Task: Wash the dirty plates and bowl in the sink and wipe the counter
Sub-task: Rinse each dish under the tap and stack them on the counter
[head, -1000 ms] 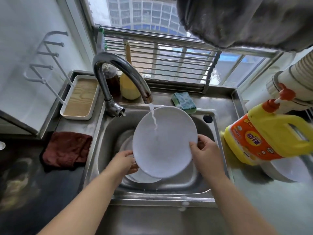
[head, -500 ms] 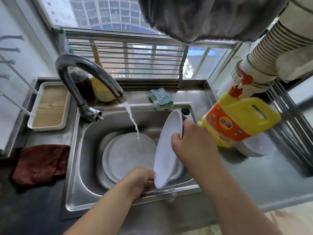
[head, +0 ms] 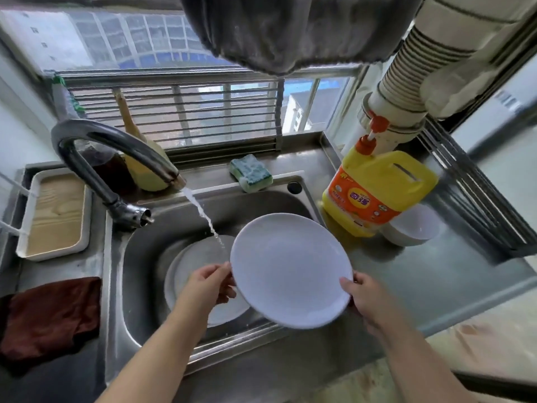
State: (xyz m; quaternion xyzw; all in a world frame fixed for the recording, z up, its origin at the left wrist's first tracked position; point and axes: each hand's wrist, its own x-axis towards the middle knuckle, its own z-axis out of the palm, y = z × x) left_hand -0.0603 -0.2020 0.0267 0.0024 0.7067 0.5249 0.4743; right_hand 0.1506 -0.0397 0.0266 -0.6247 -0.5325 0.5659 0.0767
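A white plate (head: 290, 269) is held face up over the right edge of the steel sink (head: 139, 257). My left hand (head: 207, 282) pinches its left rim and my right hand (head: 364, 298) grips its right rim. Below it, more white plates (head: 193, 263) lie flat in the sink basin. Water streams from the curved faucet (head: 96, 158) onto those plates. A white bowl (head: 414, 228) stands on the counter (head: 436, 274) to the right, behind the detergent bottle.
A yellow detergent bottle (head: 374, 193) stands at the sink's right rim. A green sponge (head: 251, 173) lies behind the sink. A dark red cloth (head: 49, 315) lies on the left counter, with a white tray (head: 53, 213) behind it. A grey towel (head: 290, 30) hangs overhead.
The plate was rinsed under the stream, tipped on edge, and is now turned face up and carried right, away from the water. The view has swung right.
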